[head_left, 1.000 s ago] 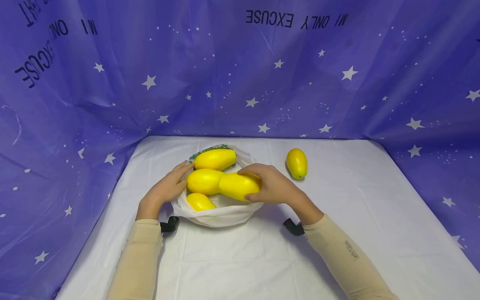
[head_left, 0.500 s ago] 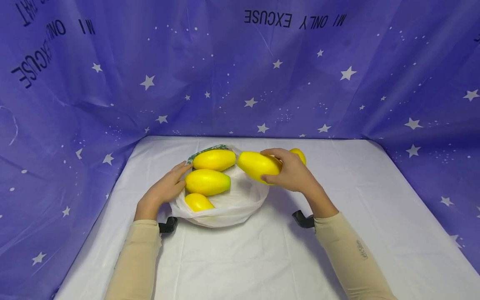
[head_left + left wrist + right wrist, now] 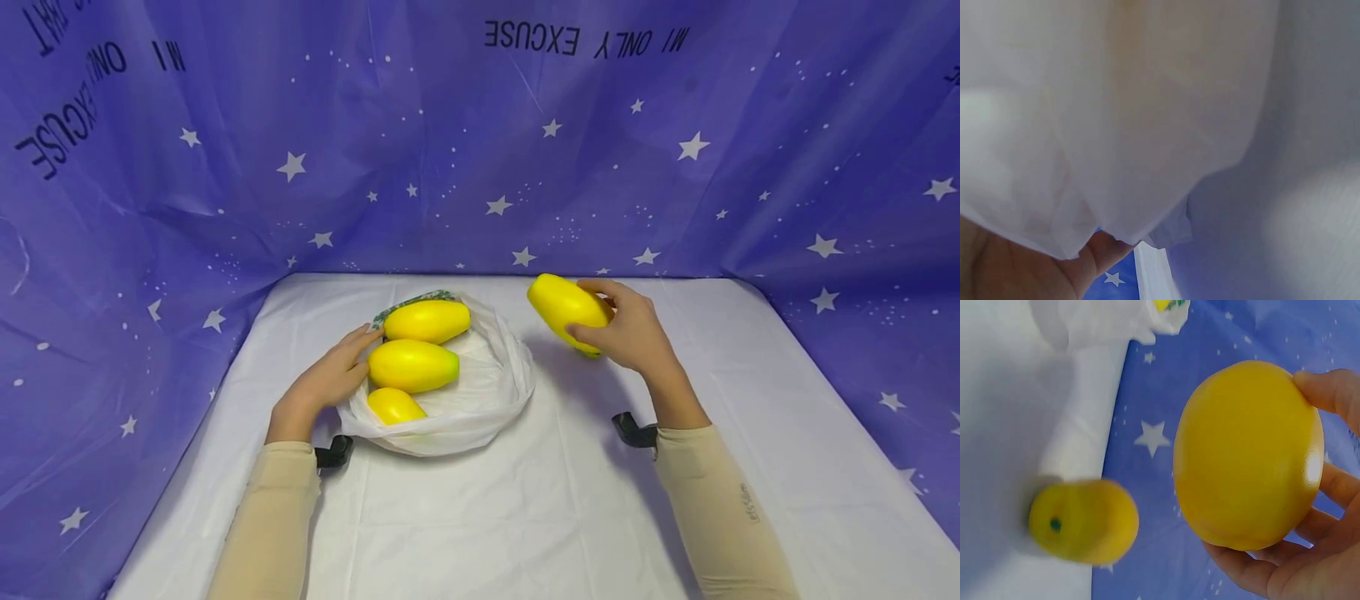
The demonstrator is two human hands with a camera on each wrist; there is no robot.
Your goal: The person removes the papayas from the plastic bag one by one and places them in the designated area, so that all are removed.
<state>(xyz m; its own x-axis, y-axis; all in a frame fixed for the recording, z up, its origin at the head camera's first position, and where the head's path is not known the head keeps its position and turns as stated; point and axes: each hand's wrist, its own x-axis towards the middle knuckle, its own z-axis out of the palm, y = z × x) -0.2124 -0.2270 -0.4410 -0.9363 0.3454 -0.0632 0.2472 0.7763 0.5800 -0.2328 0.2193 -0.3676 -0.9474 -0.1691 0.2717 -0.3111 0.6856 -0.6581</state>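
Head view, purple curtain (image 3: 420, 158): "ONLY" and "EXCUSE" upside down, upper right of centre; short bit after them looks like "MI", unsure. Upper left, same curtain: "EXCUSE" again, slanted, more lettering beside it broken by folds; top-left corner word cut by the frame edge, maybe "THAT". Lower right, beige sleeve (image 3: 723, 508): small sideways print, roughly "LetsSlim", blurry.

Smooth yellow fruit (image 3: 562, 307) tilted in the right hand (image 3: 633, 333) above the bench (image 3: 465, 533), second fruit (image 3: 1085, 522) lying on the bench near it, three more yellow fruits (image 3: 412, 365) inside an open white plastic bag (image 3: 450, 439)
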